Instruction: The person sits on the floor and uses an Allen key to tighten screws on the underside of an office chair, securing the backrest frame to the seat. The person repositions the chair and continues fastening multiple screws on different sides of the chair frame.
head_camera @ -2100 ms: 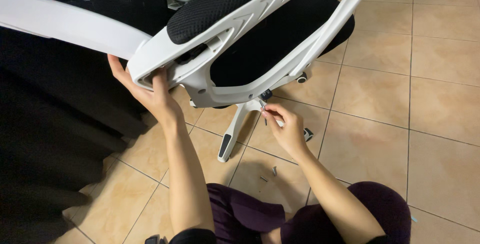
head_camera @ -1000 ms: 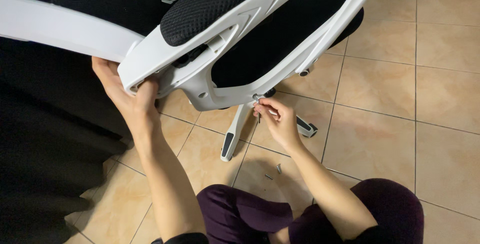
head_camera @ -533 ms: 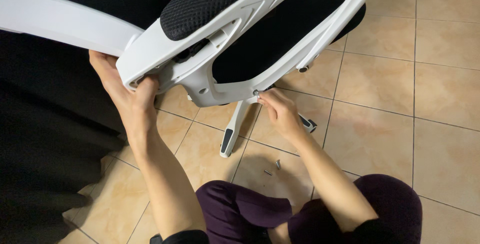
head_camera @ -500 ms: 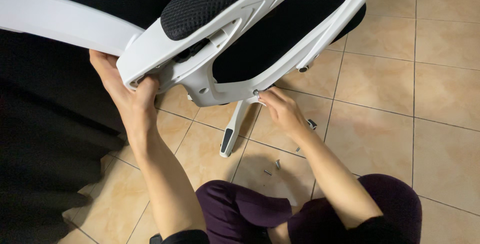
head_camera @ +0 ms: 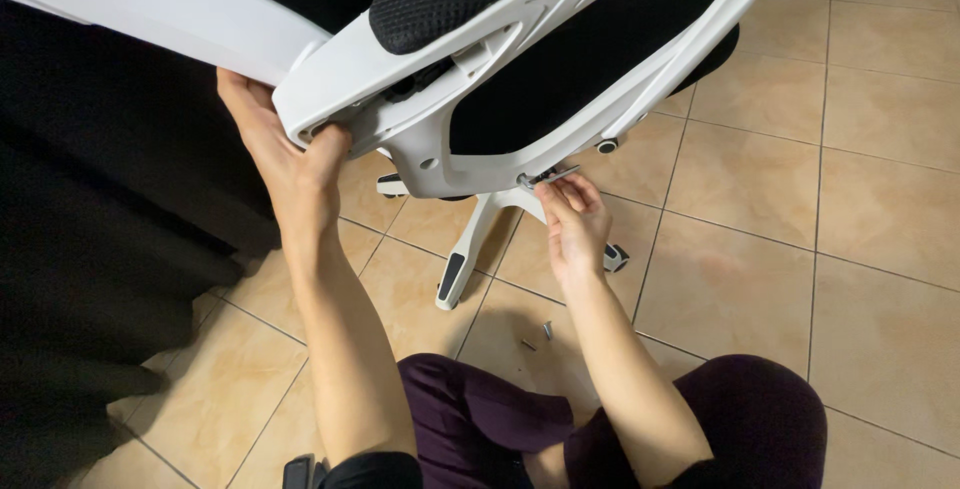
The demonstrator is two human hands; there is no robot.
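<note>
Left hand: the left hand (head_camera: 290,164) is closed on the lower edge of the white chair frame (head_camera: 400,89), thumb hooked up into the underside by the bracket, palm cupping the plastic from below. It sits a little higher and further left on the frame than two seconds earlier, and it keeps the same hold through the last second.

Right hand: the right hand (head_camera: 572,219) has its fingertips pinched on a small metal bolt (head_camera: 545,177) at the joint where the frame's lower arm meets the black mesh seat (head_camera: 560,69). Two seconds back it was lower, just off the joint; now its fingers are right at the hole.

Bolt: the bolt lies almost level, its end touching the white plastic; whether it is threaded in cannot be told.

Chair: tipped over, its underside towards the camera, the white star base (head_camera: 470,249) with its castors on the floor behind the hands. It has hardly shifted between the frames.

Loose parts: two small metal pieces (head_camera: 537,337) lie on the beige tile floor (head_camera: 760,209) just in front of the person's knees, untouched.

Meaning: the work appears to have passed from lining up to seating the fastener by hand, with the left hand steadying the frame.
</note>
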